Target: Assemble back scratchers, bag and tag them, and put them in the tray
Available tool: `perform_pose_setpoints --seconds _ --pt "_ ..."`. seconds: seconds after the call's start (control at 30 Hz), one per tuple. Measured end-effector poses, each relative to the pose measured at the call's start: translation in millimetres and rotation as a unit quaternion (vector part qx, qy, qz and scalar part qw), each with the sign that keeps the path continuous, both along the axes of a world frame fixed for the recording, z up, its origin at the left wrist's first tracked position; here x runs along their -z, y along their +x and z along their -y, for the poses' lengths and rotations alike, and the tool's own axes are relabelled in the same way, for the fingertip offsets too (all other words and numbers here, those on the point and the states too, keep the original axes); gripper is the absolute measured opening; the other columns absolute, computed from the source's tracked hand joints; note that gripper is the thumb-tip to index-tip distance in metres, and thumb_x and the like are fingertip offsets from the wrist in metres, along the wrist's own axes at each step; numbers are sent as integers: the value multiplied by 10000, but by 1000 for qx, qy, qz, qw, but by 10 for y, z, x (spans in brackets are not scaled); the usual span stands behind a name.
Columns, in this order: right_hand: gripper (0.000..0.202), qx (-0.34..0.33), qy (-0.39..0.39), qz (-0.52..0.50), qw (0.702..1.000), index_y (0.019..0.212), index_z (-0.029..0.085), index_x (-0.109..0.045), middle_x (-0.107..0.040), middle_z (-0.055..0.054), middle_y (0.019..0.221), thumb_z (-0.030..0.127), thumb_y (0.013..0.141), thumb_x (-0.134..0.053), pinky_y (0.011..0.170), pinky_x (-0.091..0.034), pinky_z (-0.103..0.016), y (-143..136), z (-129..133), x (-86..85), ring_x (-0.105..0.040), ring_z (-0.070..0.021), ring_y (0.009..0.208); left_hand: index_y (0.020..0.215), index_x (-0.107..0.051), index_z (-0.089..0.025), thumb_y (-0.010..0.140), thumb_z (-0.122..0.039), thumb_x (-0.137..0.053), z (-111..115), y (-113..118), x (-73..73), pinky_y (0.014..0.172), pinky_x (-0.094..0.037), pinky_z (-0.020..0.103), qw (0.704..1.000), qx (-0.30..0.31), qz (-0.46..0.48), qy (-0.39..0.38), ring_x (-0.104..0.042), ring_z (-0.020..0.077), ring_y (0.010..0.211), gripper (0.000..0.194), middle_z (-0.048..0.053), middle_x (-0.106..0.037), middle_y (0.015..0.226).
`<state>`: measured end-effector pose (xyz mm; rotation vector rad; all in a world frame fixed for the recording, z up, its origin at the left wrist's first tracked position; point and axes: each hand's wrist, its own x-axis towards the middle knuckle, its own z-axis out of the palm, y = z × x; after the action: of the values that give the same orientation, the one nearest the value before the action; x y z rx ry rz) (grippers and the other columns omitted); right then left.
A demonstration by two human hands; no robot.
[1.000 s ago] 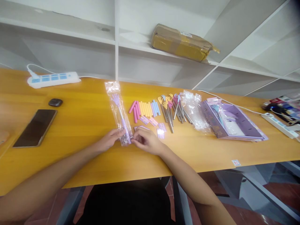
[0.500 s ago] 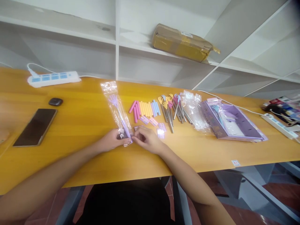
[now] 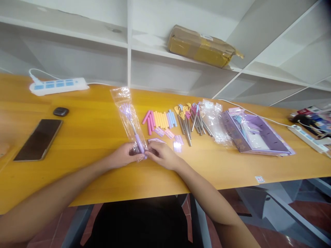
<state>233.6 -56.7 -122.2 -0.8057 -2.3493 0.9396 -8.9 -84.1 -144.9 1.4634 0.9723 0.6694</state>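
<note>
A clear plastic bag (image 3: 121, 94) with a purple hand-shaped scratcher (image 3: 138, 139) inside lies tilted above the table. My left hand (image 3: 126, 155) pinches the bag's lower end from the left. At the same end my right hand (image 3: 161, 155) has its fingers closed on the bag's edge. Just beyond the right hand are small printed cards (image 3: 169, 133). Pink, yellow and blue tubes (image 3: 160, 120) lie in a row behind them. Further right is a heap of metal-rod scratchers (image 3: 190, 120) with coloured hand-shaped heads, beside a pile of clear bags (image 3: 216, 124).
A purple box (image 3: 281, 146) with a bagged item stands at the right. On the left lie a phone (image 3: 38, 139), a small black case (image 3: 61, 111) and a power strip (image 3: 59, 86). A taped parcel (image 3: 201, 46) rests on the shelf.
The purple scratcher's handle inside the bag has shifted slightly, and more of its metal rod shows. Both hands remain at the bag's lower end.
</note>
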Motion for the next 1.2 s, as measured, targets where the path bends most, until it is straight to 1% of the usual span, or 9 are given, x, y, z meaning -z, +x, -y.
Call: perform_pose_setpoints --seconds 0.2,0.33,0.47,0.63,0.7,0.83,0.9,1.03,1.2 --pt "288 -11 17 9 1000 831 203 -539 -550 14 758 339 1084 -562 680 -363 -275 5 -3 16 -499 -138 692 1028 -743 -183 912 -429 -725 9 2 -76 718 -533 310 1000 6 -12 -5 -678 206 775 273 36 -741 870" --pt "289 -4 30 3 1000 823 207 -521 -542 13 754 311 1092 -535 689 -367 -280 16 -10 32 -494 -143 698 1029 -737 -179 937 -407 -709 9 22 -53 723 -527 314 1000 9 -8 0 -661 201 772 248 36 -724 863" --pt "282 -12 31 4 999 836 210 -534 -567 0 780 298 1101 -504 706 -385 -286 18 -15 19 -510 -153 720 1131 -738 -182 930 -386 -742 8 46 -5 814 -563 348 999 3 35 8 -706 236 904 286 77 -766 1024" --pt "323 -34 6 -2 999 834 206 -553 -603 -10 798 369 1111 -520 708 -404 -288 -9 -4 -10 -530 -156 724 1217 -718 -197 898 -392 -796 8 50 26 988 -574 429 996 3 90 -5 -731 284 1107 382 105 -780 1193" --pt "337 -42 -5 -10 999 838 205 -566 -614 -14 804 378 1120 -505 724 -419 -290 -17 1 -16 -549 -160 740 1187 -724 -198 883 -397 -817 3 45 32 982 -576 423 995 3 98 -12 -740 275 1082 376 98 -789 1163" --pt "367 -51 -13 -17 998 830 203 -578 -604 -11 786 392 1130 -482 748 -429 -287 -17 3 -20 -565 -162 758 1124 -724 -194 861 -411 -845 -12 42 36 867 -590 385 994 7 102 -36 -747 243 924 362 72 -795 1023" --pt "391 -47 -28 -29 998 812 199 -580 -583 -2 756 411 1127 -488 732 -425 -281 -16 -1 -21 -549 -154 731 1113 -723 -190 851 -409 -854 -20 45 29 850 -587 379 994 4 104 -44 -742 238 904 365 65 -790 994" --pt "453 -46 -103 -64 992 791 187 -596 -554 11 716 494 1110 -502 683 -416 -263 -25 -7 -26 -512 -136 687 1105 -721 -191 825 -381 -873 -34 47 -1 898 -577 388 993 0 113 -38 -736 241 960 371 63 -783 1035" --pt "500 -49 -176 -82 980 756 184 -561 -494 30 673 543 1099 -504 645 -392 -255 -32 -2 -25 -458 -118 648 1120 -714 -193 862 -394 -844 -47 33 8 921 -577 408 994 16 105 -38 -736 245 981 352 76 -785 1056"
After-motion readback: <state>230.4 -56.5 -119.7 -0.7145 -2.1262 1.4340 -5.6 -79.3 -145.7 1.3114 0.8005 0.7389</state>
